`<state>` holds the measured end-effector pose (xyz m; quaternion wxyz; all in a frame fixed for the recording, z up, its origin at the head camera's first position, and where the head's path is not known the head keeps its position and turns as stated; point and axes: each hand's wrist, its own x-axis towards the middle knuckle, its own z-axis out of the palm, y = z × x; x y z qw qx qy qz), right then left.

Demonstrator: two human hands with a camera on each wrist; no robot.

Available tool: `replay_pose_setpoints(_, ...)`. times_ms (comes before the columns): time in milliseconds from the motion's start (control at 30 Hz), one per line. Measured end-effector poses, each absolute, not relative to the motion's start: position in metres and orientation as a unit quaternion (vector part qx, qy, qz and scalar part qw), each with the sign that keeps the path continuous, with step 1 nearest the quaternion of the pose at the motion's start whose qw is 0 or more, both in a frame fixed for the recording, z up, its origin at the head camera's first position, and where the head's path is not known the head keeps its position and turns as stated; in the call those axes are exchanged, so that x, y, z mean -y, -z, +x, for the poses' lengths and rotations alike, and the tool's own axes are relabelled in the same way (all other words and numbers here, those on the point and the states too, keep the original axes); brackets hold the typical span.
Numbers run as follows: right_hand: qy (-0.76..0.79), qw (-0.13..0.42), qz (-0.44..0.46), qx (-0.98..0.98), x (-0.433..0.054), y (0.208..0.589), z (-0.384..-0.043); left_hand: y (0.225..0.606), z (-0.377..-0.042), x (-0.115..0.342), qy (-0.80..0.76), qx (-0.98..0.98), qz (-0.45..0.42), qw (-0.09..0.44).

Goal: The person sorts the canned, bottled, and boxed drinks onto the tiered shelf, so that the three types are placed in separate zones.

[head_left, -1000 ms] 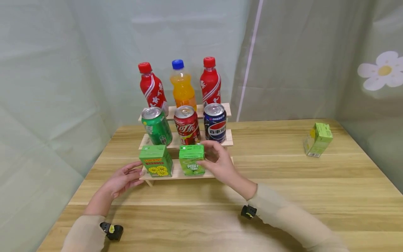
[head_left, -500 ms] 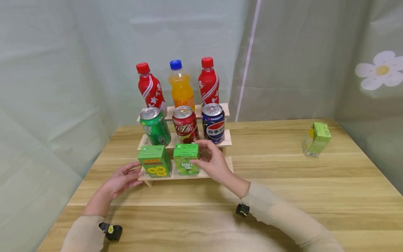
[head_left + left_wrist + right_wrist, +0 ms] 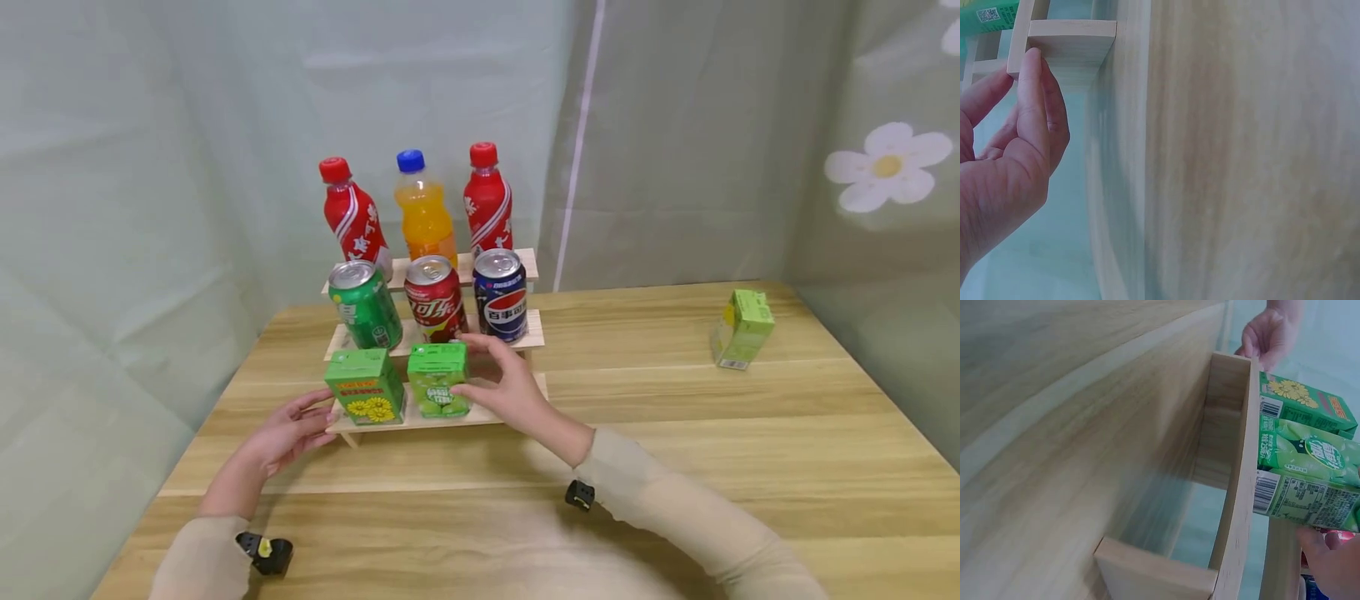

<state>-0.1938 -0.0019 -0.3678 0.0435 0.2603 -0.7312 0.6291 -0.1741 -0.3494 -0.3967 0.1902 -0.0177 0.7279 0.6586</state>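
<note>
My left hand (image 3: 288, 437) is at the left end of the wooden tiered rack (image 3: 1071, 30), pinching the corner of its lowest shelf between thumb and fingers. On that shelf stands a green juice box with yellow flowers (image 3: 365, 389). Just right of it is a green grape juice box (image 3: 438, 382), upright, with a narrow gap between the two. My right hand (image 3: 513, 392) holds the grape box by its right side, thumb at the front and fingers behind. In the right wrist view, the grape juice box (image 3: 1310, 469) stands on the shelf board, close to my thumb.
A green can (image 3: 366, 307), a red cola can (image 3: 437, 300) and a blue cola can (image 3: 501, 297) fill the middle shelf. Behind them stand two red bottles (image 3: 489, 208) and an orange soda bottle (image 3: 426, 217). Another green juice box (image 3: 744, 329) stands far right on the table (image 3: 637, 400).
My right hand has shifted the grape juice box slightly left along the lowest shelf, nearer the flower box. My left hand keeps its hold on the rack. The head view has turned a little.
</note>
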Motion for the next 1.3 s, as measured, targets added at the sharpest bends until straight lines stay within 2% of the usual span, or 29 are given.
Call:
replay_pose_setpoints(400, -0.611, 0.059, 0.264, 0.744, -0.032, 0.367, -0.182, 0.398, -0.175, 0.350, -0.655, -0.728, -0.022, 0.201)
replay_pose_setpoints(600, -0.572, 0.101, 0.257, 0.772, -0.063, 0.366, -0.177, 0.398, -0.176, 0.352, -0.669, -0.714, -0.023, 0.206)
replay_pose_setpoints(933, -0.512, 0.154, 0.193, 0.823, -0.116, 0.359, -0.175, 0.396, -0.176, 0.352, -0.682, -0.698, -0.029, 0.215)
replay_pose_setpoints(1300, -0.469, 0.224, 0.085, 0.850, -0.167, 0.345, -0.186, 0.394, -0.176, 0.350, -0.670, -0.710, -0.033, 0.212)
